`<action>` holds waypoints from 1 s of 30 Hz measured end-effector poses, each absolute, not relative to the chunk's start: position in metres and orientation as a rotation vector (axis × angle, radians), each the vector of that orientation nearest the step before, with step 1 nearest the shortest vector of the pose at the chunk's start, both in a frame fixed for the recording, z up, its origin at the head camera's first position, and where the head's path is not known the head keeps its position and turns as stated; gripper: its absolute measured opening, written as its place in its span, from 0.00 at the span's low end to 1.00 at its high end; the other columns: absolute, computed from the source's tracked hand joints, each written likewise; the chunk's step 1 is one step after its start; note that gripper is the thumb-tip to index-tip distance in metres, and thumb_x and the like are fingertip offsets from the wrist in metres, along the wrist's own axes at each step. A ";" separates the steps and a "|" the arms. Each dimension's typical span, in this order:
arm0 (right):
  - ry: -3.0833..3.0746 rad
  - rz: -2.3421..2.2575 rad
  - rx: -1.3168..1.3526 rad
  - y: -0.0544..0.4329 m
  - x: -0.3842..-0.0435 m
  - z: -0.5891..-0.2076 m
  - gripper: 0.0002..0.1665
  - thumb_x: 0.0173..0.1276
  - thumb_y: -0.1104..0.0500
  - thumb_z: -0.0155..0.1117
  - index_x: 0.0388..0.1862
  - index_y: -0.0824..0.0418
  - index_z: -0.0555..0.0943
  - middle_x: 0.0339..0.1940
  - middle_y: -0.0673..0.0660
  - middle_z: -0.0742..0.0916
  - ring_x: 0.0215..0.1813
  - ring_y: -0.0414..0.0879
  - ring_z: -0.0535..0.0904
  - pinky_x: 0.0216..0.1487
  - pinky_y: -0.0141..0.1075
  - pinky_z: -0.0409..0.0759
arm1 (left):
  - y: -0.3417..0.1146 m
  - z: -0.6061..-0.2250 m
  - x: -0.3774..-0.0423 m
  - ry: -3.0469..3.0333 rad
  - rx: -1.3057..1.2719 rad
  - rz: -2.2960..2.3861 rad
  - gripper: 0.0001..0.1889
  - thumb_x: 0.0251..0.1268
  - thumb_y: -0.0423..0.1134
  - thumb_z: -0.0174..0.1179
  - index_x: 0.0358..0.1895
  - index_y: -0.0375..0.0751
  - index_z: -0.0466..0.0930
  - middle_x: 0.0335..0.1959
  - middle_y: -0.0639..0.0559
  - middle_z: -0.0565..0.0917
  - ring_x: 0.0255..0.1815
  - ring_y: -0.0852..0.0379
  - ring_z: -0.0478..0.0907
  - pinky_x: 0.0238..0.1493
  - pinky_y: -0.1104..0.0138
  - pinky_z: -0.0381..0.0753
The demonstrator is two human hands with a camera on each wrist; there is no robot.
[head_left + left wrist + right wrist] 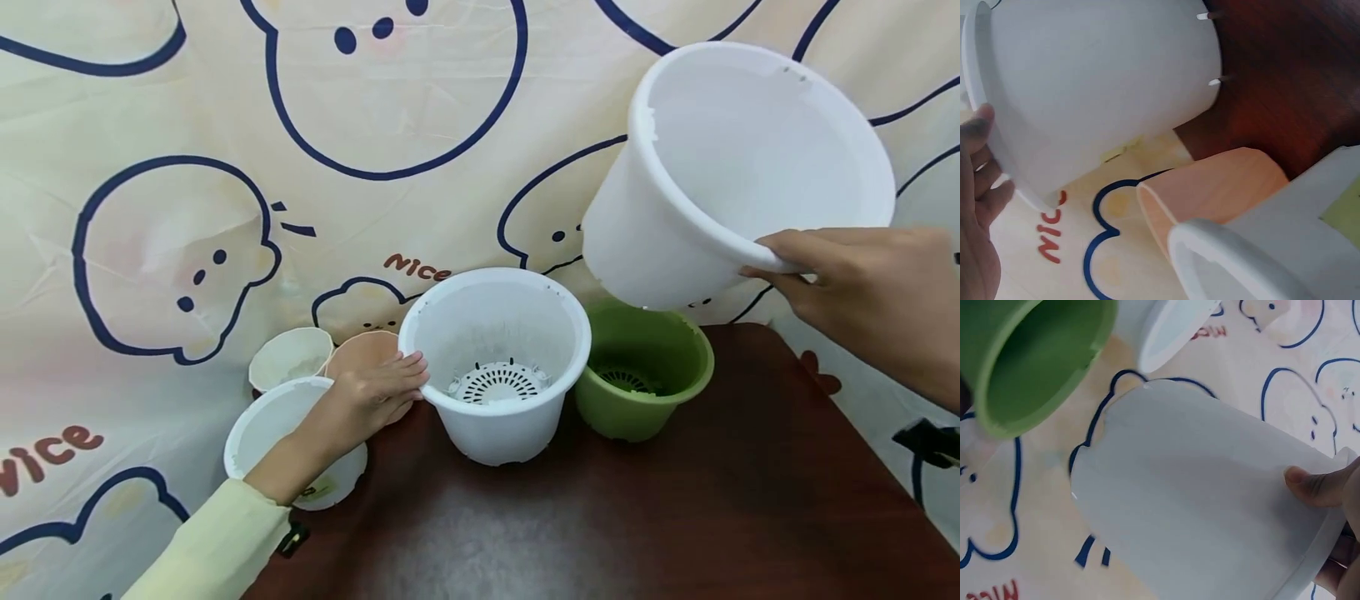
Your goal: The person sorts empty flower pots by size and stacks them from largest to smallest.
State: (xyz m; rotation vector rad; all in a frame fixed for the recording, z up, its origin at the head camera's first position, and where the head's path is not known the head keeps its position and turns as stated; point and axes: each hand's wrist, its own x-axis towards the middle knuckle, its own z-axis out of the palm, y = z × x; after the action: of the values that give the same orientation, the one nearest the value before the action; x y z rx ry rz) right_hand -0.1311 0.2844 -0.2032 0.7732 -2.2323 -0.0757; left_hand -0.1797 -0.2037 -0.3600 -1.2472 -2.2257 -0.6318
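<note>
My right hand point(862, 271) pinches the rim of a large white plastic pot point(645, 225), thumb against its outer wall and fingers inside. That pot is held up in the air, tilted, above a green pot point(637, 408). My left hand point(378, 392) rests relaxed fingers against the left rim of a second white pot point(498, 433), which stands upright on the table and has a slotted base. In the left wrist view, the fingertips point(985, 114) lie at this pot's rim.
On the dark wooden table point(637, 517), a smaller white pot point(243, 442) with a yellow-green label sits under my left forearm. Behind it are a cream pot point(292, 354) and a peach pot point(360, 354). A cartoon-printed cloth point(420, 217) hangs behind the table.
</note>
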 end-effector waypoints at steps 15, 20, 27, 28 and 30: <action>-2.032 0.012 0.938 0.234 -0.149 -0.196 0.16 0.48 0.69 0.80 0.38 0.64 0.90 0.26 0.61 0.92 0.24 0.55 0.89 0.18 0.48 0.78 | -0.200 -0.356 -0.181 -2.268 -1.247 -0.702 0.20 0.48 0.21 0.76 0.49 0.29 0.89 0.49 0.35 0.89 0.54 0.40 0.87 0.52 0.55 0.86; -2.020 0.061 0.989 0.218 -0.153 -0.195 0.12 0.52 0.69 0.79 0.37 0.63 0.89 0.26 0.60 0.91 0.24 0.53 0.89 0.17 0.43 0.77 | -0.200 -0.356 -0.181 -2.269 -1.259 -0.722 0.20 0.46 0.20 0.75 0.48 0.29 0.89 0.49 0.35 0.89 0.53 0.40 0.88 0.52 0.55 0.86; -1.982 0.149 1.090 0.194 -0.162 -0.200 0.03 0.61 0.67 0.74 0.33 0.61 0.87 0.25 0.56 0.91 0.25 0.48 0.89 0.20 0.42 0.80 | -0.201 -0.356 -0.179 -2.280 -1.250 -0.731 0.19 0.47 0.21 0.76 0.47 0.30 0.89 0.49 0.36 0.89 0.54 0.41 0.88 0.53 0.56 0.85; -1.980 0.164 1.101 0.191 -0.163 -0.201 0.04 0.62 0.68 0.73 0.33 0.61 0.87 0.25 0.56 0.91 0.26 0.48 0.90 0.20 0.42 0.81 | -0.201 -0.356 -0.179 -2.278 -1.249 -0.731 0.19 0.46 0.20 0.76 0.47 0.29 0.89 0.49 0.36 0.89 0.54 0.41 0.88 0.52 0.56 0.86; -1.987 0.188 1.117 0.183 -0.165 -0.204 0.04 0.62 0.68 0.73 0.33 0.61 0.87 0.27 0.57 0.92 0.28 0.49 0.90 0.22 0.42 0.82 | -0.202 -0.357 -0.179 -2.272 -1.245 -0.727 0.20 0.45 0.19 0.76 0.46 0.29 0.90 0.48 0.36 0.89 0.53 0.41 0.88 0.51 0.57 0.86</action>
State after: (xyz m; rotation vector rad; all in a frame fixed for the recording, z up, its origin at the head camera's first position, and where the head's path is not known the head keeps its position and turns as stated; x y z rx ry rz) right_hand -0.1650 0.1832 -0.2035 1.1166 -1.9867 0.1878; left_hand -0.1792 -0.2022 -0.3567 -1.2454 -2.2723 -0.7271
